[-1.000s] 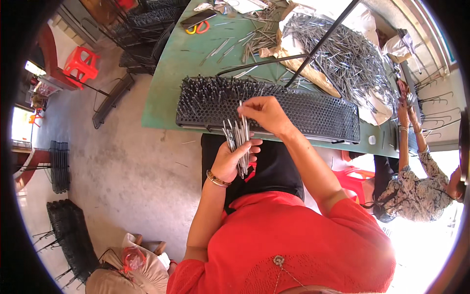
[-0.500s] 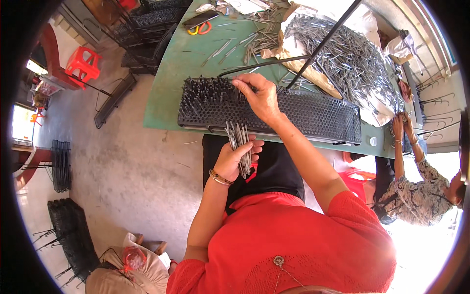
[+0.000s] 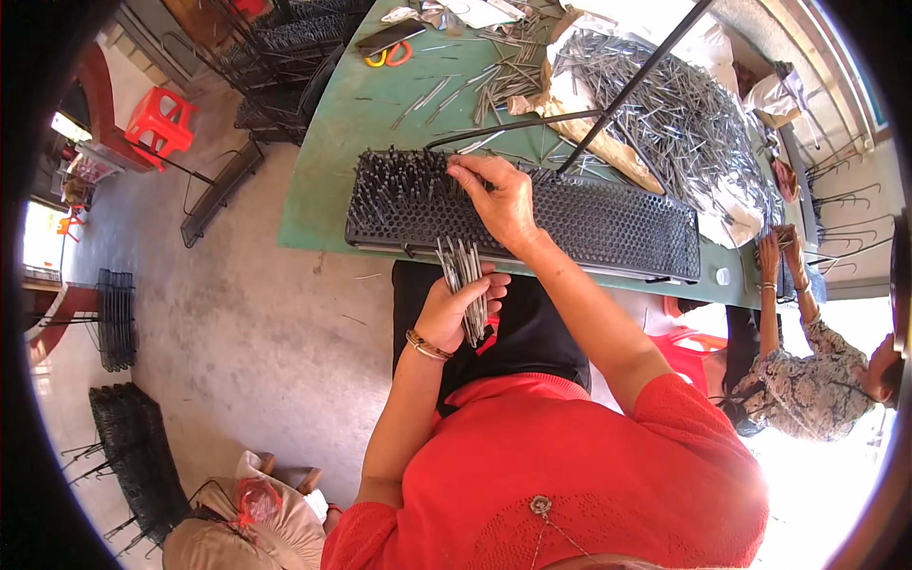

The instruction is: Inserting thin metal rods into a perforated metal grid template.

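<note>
A bundle of thin grey metal rods (image 3: 463,269) lies in my left hand (image 3: 445,312), whose thumb and fingers are wrapped round it just in front of the table edge. My right hand (image 3: 499,199) is over a long black perforated rack (image 3: 608,220), thumb and fingertips pinched together at the border of the filled part. What the pinch holds is too small to make out. Many dark rods (image 3: 389,190) stand upright in the holes at the rack's left end, while the holes to the right show bare. A black bar handle (image 3: 627,90) rises behind the rack.
A big heap of rods (image 3: 665,114) on brown paper fills the table's far right. Scissors (image 3: 389,55), a phone (image 3: 388,38) and loose rods lie on the green tabletop (image 3: 328,142). A co-worker (image 3: 807,380) works at right. Black racks (image 3: 138,456) and a red stool (image 3: 160,123) stand left.
My right hand has shifted slightly left and down along the rack, its fingertips now closer to the standing rods. My left hand with its bundle has barely moved.
</note>
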A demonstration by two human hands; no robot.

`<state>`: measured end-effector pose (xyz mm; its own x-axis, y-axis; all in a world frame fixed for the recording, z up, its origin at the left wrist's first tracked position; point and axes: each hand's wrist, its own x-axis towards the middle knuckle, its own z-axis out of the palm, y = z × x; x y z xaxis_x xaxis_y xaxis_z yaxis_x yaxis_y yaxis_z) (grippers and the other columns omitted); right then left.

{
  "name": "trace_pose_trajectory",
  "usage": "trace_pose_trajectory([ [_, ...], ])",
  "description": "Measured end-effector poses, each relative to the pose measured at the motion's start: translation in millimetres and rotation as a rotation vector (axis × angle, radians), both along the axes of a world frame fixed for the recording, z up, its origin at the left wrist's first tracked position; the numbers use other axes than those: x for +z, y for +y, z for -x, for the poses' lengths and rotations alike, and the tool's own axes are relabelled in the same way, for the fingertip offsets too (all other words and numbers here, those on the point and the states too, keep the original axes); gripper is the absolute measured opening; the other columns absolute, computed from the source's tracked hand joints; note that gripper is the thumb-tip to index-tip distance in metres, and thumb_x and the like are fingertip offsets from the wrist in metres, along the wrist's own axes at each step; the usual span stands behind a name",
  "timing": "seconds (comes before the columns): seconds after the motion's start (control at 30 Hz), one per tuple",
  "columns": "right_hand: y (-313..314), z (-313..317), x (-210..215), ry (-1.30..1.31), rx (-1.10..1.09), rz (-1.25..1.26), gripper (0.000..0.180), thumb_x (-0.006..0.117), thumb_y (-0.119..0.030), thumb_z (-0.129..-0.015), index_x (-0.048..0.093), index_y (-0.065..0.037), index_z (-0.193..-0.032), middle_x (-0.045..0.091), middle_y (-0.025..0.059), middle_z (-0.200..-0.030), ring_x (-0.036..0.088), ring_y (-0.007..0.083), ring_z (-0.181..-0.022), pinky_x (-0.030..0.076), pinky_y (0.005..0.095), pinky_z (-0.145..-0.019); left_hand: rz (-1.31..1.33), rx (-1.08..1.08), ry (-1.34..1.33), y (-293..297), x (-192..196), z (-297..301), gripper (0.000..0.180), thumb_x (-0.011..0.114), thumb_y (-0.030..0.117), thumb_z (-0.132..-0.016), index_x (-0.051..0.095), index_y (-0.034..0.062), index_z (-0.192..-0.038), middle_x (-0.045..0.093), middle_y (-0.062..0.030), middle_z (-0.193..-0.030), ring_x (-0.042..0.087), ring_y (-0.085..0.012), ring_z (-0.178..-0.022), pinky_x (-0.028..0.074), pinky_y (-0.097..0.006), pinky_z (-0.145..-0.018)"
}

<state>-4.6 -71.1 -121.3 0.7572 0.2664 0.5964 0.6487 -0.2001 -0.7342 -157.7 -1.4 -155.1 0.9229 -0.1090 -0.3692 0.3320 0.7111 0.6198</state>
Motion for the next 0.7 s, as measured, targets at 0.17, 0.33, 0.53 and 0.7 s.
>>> trace_pose_trajectory([
  [0.17, -3, -3, -1, -0.202, 0.059, 0.153, 0.025, 0.069, -0.008, -0.077, 0.066, -0.007, -0.101, 0.066, 0.0085, -0.079, 0.059, 0.0266, -0.072, 0.048, 0.0362, -0.069, -0.002, 0.007, 0.012, 0, 0, 0, 0.028, 0.056, 0.007, -0.088, 0.055, 0.0005, -0.116, 0.065, -0.0135, -0.105, 0.062, -0.0176, -0.09, 0.053, -0.031, -0.074],
  [0.33, -4, -5, -2, -0.374, 0.112, 0.248, 0.027, 0.067, -0.006, -0.077, 0.065, -0.006, -0.104, 0.064, 0.0077, -0.094, 0.058, 0.0259, -0.083, 0.045, 0.0364, -0.076, -0.006, 0.009, 0.014, 1, 1, 2, 0.028, 0.056, 0.007, -0.088, 0.055, 0.0004, -0.115, 0.065, -0.0131, -0.105, 0.062, -0.0176, -0.089, 0.053, -0.031, -0.074],
  [0.53, -7, -7, 12, -0.428, 0.158, 0.431, 0.03, 0.064, -0.002, -0.076, 0.065, -0.007, -0.106, 0.061, 0.0055, -0.098, 0.054, 0.0243, -0.087, 0.04, 0.0362, -0.077, 0.004, 0.003, 0.002, 0, 0, 0, 0.029, 0.055, 0.007, -0.089, 0.054, -0.0003, -0.117, 0.065, -0.0144, -0.105, 0.063, -0.0189, -0.091, 0.053, -0.031, -0.075],
  [0.7, -7, -7, 10, -0.445, 0.197, 0.475, 0.03, 0.064, -0.003, -0.075, 0.065, -0.007, -0.105, 0.061, 0.0048, -0.096, 0.054, 0.0238, -0.088, 0.039, 0.0362, -0.076, 0.037, 0.016, 0.008, 0, 0, 1, 0.029, 0.055, 0.006, -0.089, 0.054, -0.0013, -0.117, 0.064, -0.0166, -0.106, 0.064, -0.021, -0.093, 0.054, -0.033, -0.077],
])
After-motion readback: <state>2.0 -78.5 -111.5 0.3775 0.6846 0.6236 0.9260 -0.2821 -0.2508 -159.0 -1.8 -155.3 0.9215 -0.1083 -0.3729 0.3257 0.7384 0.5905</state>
